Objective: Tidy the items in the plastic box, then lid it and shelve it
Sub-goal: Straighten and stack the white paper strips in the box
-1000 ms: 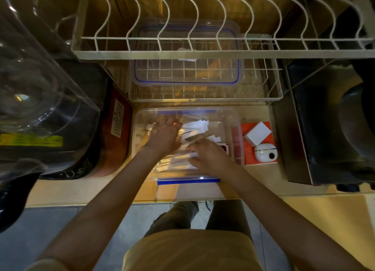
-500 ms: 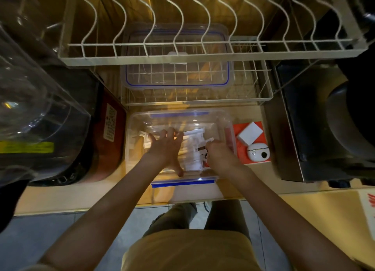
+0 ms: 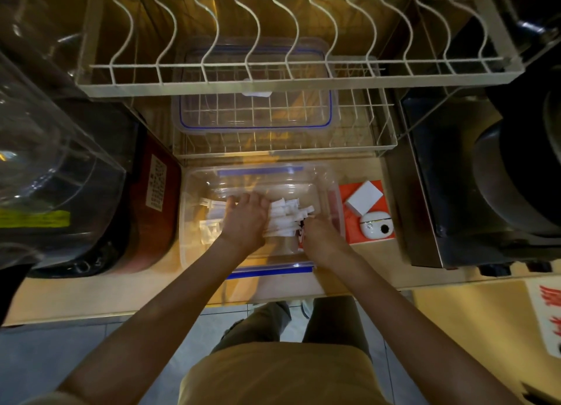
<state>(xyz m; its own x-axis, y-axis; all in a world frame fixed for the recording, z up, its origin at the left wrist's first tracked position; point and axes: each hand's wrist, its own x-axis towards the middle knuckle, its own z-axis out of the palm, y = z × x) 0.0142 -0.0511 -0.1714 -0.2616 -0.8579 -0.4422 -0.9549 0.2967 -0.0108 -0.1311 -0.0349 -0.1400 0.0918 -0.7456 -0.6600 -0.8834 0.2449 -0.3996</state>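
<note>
A clear plastic box (image 3: 194, 253) with blue clips stands on the counter in front of me. Inside lie several white paper packets (image 3: 283, 219), bunched between my hands, and a few more at the box's left side (image 3: 208, 225). My left hand (image 3: 244, 221) lies palm down on the packets, fingers spread and pressing them. My right hand (image 3: 318, 237) is curled at the right end of the bunch, on a red and white packet (image 3: 300, 237). The box's clear lid with a blue seal (image 3: 255, 107) rests on the lower wire shelf (image 3: 385, 143) behind the box.
A white wire dish rack (image 3: 273, 81) hangs above the shelf. Right of the box lies an orange card (image 3: 372, 237) with a white block and a small white round device. A red and black appliance (image 3: 151, 222) flanks the left; a dark metal appliance (image 3: 440, 192) flanks the right.
Both hands stayed in the box. The left hand slid from the far left corner towards the middle and flattened on the packets. The right hand pushed the bunch together from the right.
</note>
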